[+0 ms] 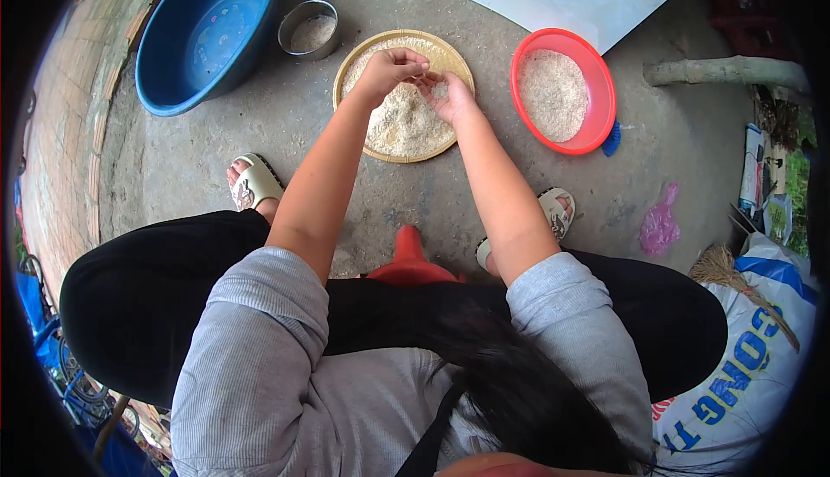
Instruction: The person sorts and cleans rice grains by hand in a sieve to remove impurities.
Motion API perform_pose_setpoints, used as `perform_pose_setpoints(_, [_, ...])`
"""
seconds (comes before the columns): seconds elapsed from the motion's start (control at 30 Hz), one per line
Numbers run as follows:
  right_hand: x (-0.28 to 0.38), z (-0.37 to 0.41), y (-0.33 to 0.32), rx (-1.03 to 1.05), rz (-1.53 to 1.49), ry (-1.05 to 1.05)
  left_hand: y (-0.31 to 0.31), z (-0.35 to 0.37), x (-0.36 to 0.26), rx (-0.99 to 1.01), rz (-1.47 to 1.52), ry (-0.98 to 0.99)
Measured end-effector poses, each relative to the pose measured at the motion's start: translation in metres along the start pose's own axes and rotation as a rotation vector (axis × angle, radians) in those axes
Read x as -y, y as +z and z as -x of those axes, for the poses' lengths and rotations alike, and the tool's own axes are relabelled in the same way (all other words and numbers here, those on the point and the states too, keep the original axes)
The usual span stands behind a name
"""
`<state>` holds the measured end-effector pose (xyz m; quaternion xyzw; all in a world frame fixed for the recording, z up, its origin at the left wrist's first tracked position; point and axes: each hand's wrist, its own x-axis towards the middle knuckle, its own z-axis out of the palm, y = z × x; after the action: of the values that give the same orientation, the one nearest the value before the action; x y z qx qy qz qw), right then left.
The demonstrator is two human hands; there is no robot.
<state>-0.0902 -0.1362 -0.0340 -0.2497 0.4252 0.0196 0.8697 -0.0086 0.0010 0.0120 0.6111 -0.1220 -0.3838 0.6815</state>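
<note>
A round woven tray point(343, 117) lies on the ground in front of me, with a heap of pale rice-like grain point(406, 124) in it. Both hands are above the tray and close together. My left hand point(393, 73) has thumb and fingers pinched together; anything between them is too small to make out. Palm up and cupped, my right hand point(450, 98) faces the left, its fingers curled near the left fingertips. A few whitish grains seem to lie in its palm.
A red basin point(603, 88) of grain stands right of the tray. To the left are a metal bowl point(290, 23) and a large blue basin point(160, 66). A pink plastic bag point(660, 226), a straw brush point(722, 271) and a printed sack point(709, 391) lie on the right.
</note>
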Motion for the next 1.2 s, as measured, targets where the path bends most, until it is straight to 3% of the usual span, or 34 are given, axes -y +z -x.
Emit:
perform_pose_setpoints(0.07, [0.0, -0.002, -0.001, -0.004, -0.009, -0.027, 0.002, 0.004, -0.015, 0.087, -0.134, -0.044])
perform_pose_setpoints(0.13, [0.002, -0.005, -0.005, 0.028, -0.022, 0.053, -0.009, -0.005, -0.003, -0.223, -0.766, 0.195])
perform_pose_setpoints(0.23, [0.002, -0.011, -0.01, -0.027, 0.013, 0.118, -0.028, -0.008, 0.0, -0.916, 0.103, -0.006])
perform_pose_setpoints(0.27, [0.003, -0.012, -0.011, -0.026, 0.016, 0.119, -0.047, -0.012, 0.004, -1.028, 0.209, -0.07])
perform_pose_setpoints(0.37, [0.003, -0.01, -0.01, 0.042, 0.053, 0.121, -0.07, 0.003, -0.013, -1.047, 0.42, -0.224])
perform_pose_setpoints(0.53, [0.003, -0.006, -0.007, 0.007, 0.111, 0.138, -0.116, -0.003, 0.003, -0.845, 0.229, -0.352])
perform_pose_setpoints(0.67, [0.008, -0.009, 0.002, -0.017, 0.158, 0.104, -0.125, 0.003, 0.005, -0.948, -0.094, -0.229])
perform_pose_setpoints(0.73, [0.021, 0.006, 0.026, 0.007, -0.006, -0.146, -0.111, 0.006, -0.008, -0.891, -0.395, -0.265])
perform_pose_setpoints(0.77, [0.03, 0.013, 0.04, 0.012, -0.006, -0.152, -0.105, -0.001, -0.011, -0.834, -0.549, -0.231])
perform_pose_setpoints(0.8, [0.041, 0.026, 0.058, 0.058, 0.016, -0.314, -0.1, -0.009, -0.012, -0.774, -0.702, -0.196])
perform_pose_setpoints(0.83, [0.051, 0.038, 0.075, 0.104, 0.039, -0.478, -0.085, -0.01, -0.027, -0.647, -0.775, -0.197])
perform_pose_setpoints(0.87, [0.062, 0.05, 0.089, 0.109, 0.038, -0.488, -0.065, -0.007, -0.048, -0.519, -0.846, -0.195])
perform_pose_setpoints(0.93, [0.081, 0.068, 0.109, 0.228, 0.344, -0.685, -0.037, -0.011, -0.068, -0.323, -0.78, -0.231])
perform_pose_setpoints(0.97, [0.093, 0.061, 0.105, 0.18, 0.673, -0.724, -0.024, -0.01, -0.074, -0.276, -0.735, -0.198])
perform_pose_setpoints(1.0, [0.105, 0.067, 0.105, 0.174, 0.667, -0.746, -0.01, -0.005, -0.087, -0.21, -0.736, -0.194])
perform_pose_setpoints(1.07, [0.127, 0.083, 0.11, 0.032, 1.917, -0.985, 0.008, -0.007, -0.093, -0.124, -0.671, -0.138])
perform_pose_setpoints(1.1, [0.138, 0.092, 0.112, 0.066, 1.985, -0.744, 0.017, -0.006, -0.102, -0.079, -0.674, -0.154])
perform_pose_setpoints(1.13, [0.15, 0.096, 0.111, 0.037, 1.981, -0.763, 0.023, -0.007, -0.107, -0.064, -0.681, -0.13])
perform_pose_setpoints(1.2, [0.181, 0.107, 0.112, 0.421, 1.958, -0.534, 0.036, -0.009, -0.121, 0.005, -0.758, -0.189])
